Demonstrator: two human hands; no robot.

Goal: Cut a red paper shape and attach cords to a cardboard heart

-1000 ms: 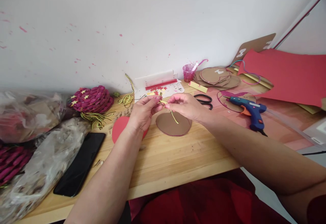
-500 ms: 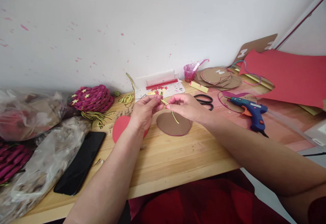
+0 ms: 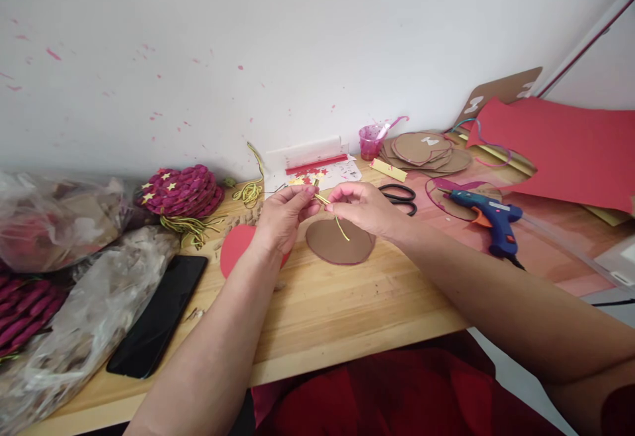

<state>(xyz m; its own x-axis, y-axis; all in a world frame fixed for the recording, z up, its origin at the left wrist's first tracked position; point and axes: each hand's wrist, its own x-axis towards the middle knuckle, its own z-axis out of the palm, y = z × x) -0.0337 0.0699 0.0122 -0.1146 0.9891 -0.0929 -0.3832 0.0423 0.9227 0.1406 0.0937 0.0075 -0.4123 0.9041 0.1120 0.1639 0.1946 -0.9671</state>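
Observation:
My left hand (image 3: pixel 282 218) and my right hand (image 3: pixel 364 208) are raised over the wooden table (image 3: pixel 347 310), fingertips nearly touching. Both pinch a thin yellow-green cord (image 3: pixel 337 221); its loose end hangs below my right fingers. Under my hands lies a brown cardboard disc (image 3: pixel 342 244) with a pink edge. A red paper disc (image 3: pixel 233 247) lies partly hidden under my left wrist.
Black scissors (image 3: pixel 399 196) and a blue glue gun (image 3: pixel 489 214) lie to the right. A black phone (image 3: pixel 159 320), plastic bags (image 3: pixel 74 330) and a magenta woven piece with stars (image 3: pixel 181 191) are on the left. Stacked cardboard discs (image 3: pixel 421 150), a pink cup (image 3: pixel 370 139) and red sheets (image 3: pixel 565 148) sit behind.
My hands stay together on the cord with only slight finger movement; the view has shifted a little.

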